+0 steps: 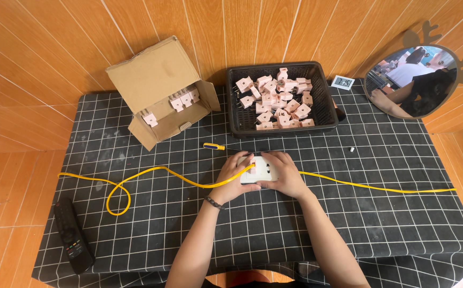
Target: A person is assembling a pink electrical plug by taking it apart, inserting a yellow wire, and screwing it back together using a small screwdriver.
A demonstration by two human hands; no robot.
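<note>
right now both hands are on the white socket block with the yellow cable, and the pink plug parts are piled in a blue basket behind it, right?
Not quite: the basket is black, not blue, as the head view shows. The rest holds: left hand and right hand grip the white socket block on the yellow cable, with pink plug parts behind.

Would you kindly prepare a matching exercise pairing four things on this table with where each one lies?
Things:
1. cardboard box
2. black basket
3. remote control
4. white socket block

Places:
A. near left corner of the table
B. between the left hand and the right hand
C. far left, open and tipped on its side
D. far middle, holding pink plugs

Pairs: 1-C, 2-D, 3-A, 4-B
</note>
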